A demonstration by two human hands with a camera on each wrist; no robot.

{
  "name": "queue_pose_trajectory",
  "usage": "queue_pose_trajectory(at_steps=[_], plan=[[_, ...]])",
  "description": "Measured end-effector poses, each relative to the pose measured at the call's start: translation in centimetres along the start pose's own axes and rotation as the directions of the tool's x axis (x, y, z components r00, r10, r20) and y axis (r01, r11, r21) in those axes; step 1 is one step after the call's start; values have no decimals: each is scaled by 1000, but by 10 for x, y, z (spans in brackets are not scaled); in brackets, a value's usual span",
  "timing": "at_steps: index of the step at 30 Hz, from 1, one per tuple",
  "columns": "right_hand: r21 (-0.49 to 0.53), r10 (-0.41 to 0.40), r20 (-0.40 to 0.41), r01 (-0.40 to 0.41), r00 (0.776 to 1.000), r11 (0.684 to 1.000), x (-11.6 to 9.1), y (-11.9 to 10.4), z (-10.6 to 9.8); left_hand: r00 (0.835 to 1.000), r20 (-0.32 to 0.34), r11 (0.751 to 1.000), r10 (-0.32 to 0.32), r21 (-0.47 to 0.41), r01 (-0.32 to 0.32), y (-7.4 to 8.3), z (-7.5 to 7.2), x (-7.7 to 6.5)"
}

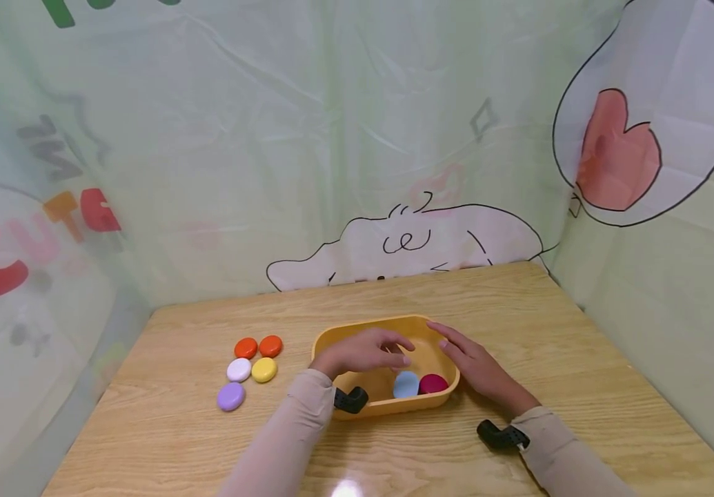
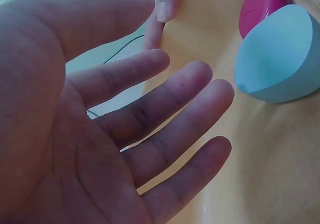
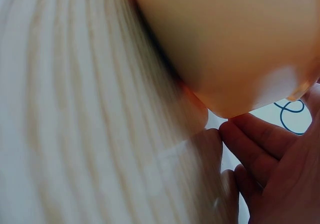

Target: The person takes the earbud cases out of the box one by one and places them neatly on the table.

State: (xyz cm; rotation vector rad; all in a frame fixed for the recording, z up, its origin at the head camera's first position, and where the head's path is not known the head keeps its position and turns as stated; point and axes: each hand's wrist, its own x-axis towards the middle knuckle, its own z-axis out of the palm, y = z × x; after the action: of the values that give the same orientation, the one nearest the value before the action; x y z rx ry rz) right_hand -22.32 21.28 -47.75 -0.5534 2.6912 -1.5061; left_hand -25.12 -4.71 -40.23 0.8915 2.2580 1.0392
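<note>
My left hand hovers over a yellow plastic tray, palm down, with its fingers spread and nothing held. A light blue piece and a crimson round piece lie inside the tray. In the left wrist view the blue piece has a flat face and a thick curved side, apart from the fingertips. At the tray's right end is my right hand, fingers extended along the rim. Its fingertips touch the tray's outer wall in the right wrist view; part of its thumb is out of frame.
Left of the tray, several glossy round pieces lie on the wooden table: two orange ones, a white one, a yellow one and a purple one. A printed curtain stands behind the table.
</note>
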Motion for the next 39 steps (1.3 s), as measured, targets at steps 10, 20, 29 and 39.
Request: queue_pose_trajectory(at_steps=[10, 20, 29, 39], plan=[[6, -2, -6, 2, 1000, 1000, -2, -3, 0, 996, 76, 998, 48, 41, -51, 10, 11, 18], [-5, 10, -11, -10, 1000, 1000, -2, -3, -1, 987, 157, 998, 20, 52, -29, 19, 17, 31], [13, 14, -9, -13, 1000, 1000, -5, -2, 3, 969, 247, 998, -14, 56, 0, 13, 21, 47], [-2, -2, -21, 2, 1000, 1000, -4, -3, 1, 943, 331, 992, -29, 125, -13, 14, 20, 56]])
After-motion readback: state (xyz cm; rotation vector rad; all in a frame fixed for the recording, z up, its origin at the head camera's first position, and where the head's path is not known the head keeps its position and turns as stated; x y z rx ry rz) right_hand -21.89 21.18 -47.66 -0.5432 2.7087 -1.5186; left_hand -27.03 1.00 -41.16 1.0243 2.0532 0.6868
